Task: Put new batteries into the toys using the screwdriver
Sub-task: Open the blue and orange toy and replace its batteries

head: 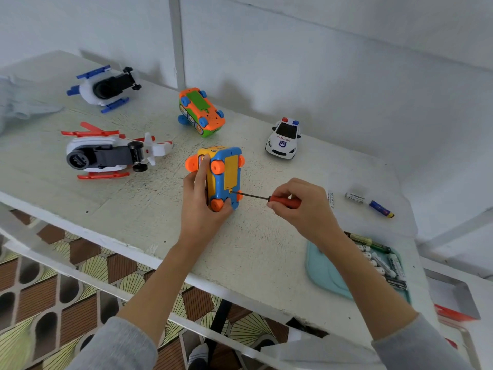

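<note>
A blue and yellow toy car [225,177] with orange wheels stands tipped on its side on the white table [133,209], its underside and yellow battery cover facing right. My left hand [198,204] grips it from the left and below. My right hand [301,206] holds a red-handled screwdriver [282,201]; its thin shaft points left and the tip touches a screw just below the cover. A teal tray [324,273] at the right front holds several batteries [384,263].
An orange and green toy car [201,112] lies upside down behind. A police car [284,137] stands at the right. Two toy helicopters, blue [105,88] and red [106,153], lie at the left. Loose batteries [369,202] lie at the far right near the edge.
</note>
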Demonstrator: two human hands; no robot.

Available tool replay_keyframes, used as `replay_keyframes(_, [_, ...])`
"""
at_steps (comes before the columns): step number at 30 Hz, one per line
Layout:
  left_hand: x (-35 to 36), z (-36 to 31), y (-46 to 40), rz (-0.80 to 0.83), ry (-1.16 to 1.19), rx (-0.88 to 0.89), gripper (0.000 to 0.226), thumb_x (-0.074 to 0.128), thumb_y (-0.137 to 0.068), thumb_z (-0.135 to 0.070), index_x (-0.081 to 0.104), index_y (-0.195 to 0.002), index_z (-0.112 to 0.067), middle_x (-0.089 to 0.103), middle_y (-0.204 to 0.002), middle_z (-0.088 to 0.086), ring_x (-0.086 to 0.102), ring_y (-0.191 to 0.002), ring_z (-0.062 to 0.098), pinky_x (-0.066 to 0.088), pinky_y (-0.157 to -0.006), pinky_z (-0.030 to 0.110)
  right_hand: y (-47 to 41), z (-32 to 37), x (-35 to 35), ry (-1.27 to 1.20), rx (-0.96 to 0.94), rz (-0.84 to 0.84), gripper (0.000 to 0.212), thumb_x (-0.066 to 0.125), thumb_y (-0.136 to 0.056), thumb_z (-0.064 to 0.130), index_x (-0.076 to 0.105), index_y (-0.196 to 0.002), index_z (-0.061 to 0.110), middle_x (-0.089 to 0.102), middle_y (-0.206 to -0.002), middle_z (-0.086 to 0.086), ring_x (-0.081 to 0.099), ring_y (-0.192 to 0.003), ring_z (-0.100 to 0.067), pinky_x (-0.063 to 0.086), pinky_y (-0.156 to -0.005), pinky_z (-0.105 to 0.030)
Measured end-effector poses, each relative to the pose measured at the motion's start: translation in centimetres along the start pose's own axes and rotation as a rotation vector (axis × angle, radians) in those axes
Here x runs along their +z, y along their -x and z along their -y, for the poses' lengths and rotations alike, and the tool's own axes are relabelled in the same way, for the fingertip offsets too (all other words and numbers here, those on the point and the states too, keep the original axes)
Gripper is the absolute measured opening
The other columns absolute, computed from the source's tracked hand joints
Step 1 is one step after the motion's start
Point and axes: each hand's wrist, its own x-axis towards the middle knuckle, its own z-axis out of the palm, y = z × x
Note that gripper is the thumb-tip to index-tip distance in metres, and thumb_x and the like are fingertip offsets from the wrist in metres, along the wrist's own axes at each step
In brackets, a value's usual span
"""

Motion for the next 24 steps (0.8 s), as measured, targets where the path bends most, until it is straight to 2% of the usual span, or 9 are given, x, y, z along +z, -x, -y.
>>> replay_keyframes(4, [0.1,-0.1,-0.1,0.001,-0.005,-0.011,0.088,0.064,-0.070,-0.036,0.015,-0.143,-0.037,0.040,-0.126,0.011,0.042,-0.096,0.006,0.036,-0.073,0.003,0.1,0.1,0.2,0.075,0.032,0.099,0.016,0.067,-0.083,0.022,0.070,-0.076,0.008,0.063,-0.070,-0.002,0.053,-0.062,-0.011,0.046,-0.061,-0.031])
replay_keyframes(7, [0.0,-0.2,-0.1,-0.014,0.018,-0.025,0.092,0.070,-0.070,-0.027,0.018,-0.145,-0.032,0.038,-0.124,0.005,0.043,-0.095,-0.008,0.035,-0.072,-0.002,0.2,0.2,0.3,0.108,0.054,0.131,0.018,0.064,-0.086,0.026,0.069,-0.083,0.009,0.064,-0.077,-0.001,0.056,-0.069,-0.013,0.048,-0.065,-0.030])
replay_keyframes(9, [0.0,-0.2,0.0,-0.024,0.026,-0.019,0.093,0.076,-0.072,-0.013,0.021,-0.145,-0.028,0.039,-0.124,0.008,0.039,-0.099,-0.020,0.035,-0.074,-0.003,0.3,0.2,0.1,0.155,0.050,0.138,0.017,0.062,-0.086,0.029,0.068,-0.085,0.012,0.063,-0.081,0.003,0.055,-0.072,-0.010,0.046,-0.066,-0.026])
replay_keyframes(11, [0.1,-0.3,0.2,-0.040,0.030,-0.013,0.091,0.076,-0.073,-0.003,0.025,-0.146,-0.020,0.039,-0.122,0.010,0.036,-0.098,-0.025,0.033,-0.075,-0.004,0.6,-0.1,-0.4,0.164,0.056,0.105,0.014,0.063,-0.086,0.028,0.066,-0.087,0.015,0.061,-0.084,0.007,0.053,-0.075,-0.007,0.043,-0.066,-0.021])
replay_keyframes(14, [0.0,-0.3,0.2,-0.080,0.057,-0.058,0.088,0.073,-0.075,-0.003,0.025,-0.148,-0.016,0.038,-0.119,0.000,0.037,-0.096,-0.028,0.032,-0.075,-0.005,1.4,-1.4,-1.4,0.162,0.026,0.087,0.008,0.067,-0.082,0.024,0.064,-0.087,0.017,0.056,-0.082,0.013,0.050,-0.081,-0.008,0.038,-0.069,-0.020])
replay_keyframes(17, [-0.3,0.0,-0.1,-0.107,0.118,-0.121,0.089,0.071,-0.076,-0.007,0.023,-0.150,-0.021,0.037,-0.117,-0.019,0.041,-0.101,-0.023,0.039,-0.082,0.007,2.5,-2.8,-1.9,0.148,-0.015,0.192,0.012,0.072,-0.077,0.015,0.066,-0.088,0.014,0.055,-0.085,0.013,0.049,-0.085,-0.013,0.037,-0.072,-0.019])
replay_keyframes(20, [-0.4,-0.1,-0.2,-0.101,0.137,-0.148,0.090,0.065,-0.070,-0.020,0.023,-0.150,-0.028,0.039,-0.116,-0.020,0.047,-0.103,-0.012,0.046,-0.087,0.025,3.5,-3.7,-1.7,0.169,-0.091,0.291,0.016,0.076,-0.072,0.010,0.069,-0.086,0.012,0.061,-0.086,0.009,0.052,-0.083,-0.015,0.043,-0.077,-0.028])
replay_keyframes(22, [-0.3,-0.1,-0.1,-0.088,0.127,-0.141,0.090,0.067,-0.072,-0.017,0.023,-0.150,-0.028,0.039,-0.115,-0.021,0.045,-0.103,-0.017,0.046,-0.088,0.027,4.0,-4.1,-1.4,0.185,-0.114,0.335,0.017,0.077,-0.070,0.009,0.070,-0.086,0.013,0.064,-0.087,0.006,0.052,-0.083,-0.013,0.045,-0.080,-0.037])
replay_keyframes(24, [-0.3,-0.1,-0.1,-0.076,0.126,-0.135,0.091,0.067,-0.071,-0.017,0.023,-0.150,-0.026,0.040,-0.117,-0.019,0.044,-0.105,-0.016,0.046,-0.089,0.027,4.4,-4.4,-1.1,0.202,-0.106,0.347,0.018,0.076,-0.070,0.008,0.070,-0.086,0.013,0.065,-0.089,0.004,0.052,-0.085,-0.012,0.042,-0.085,-0.040])
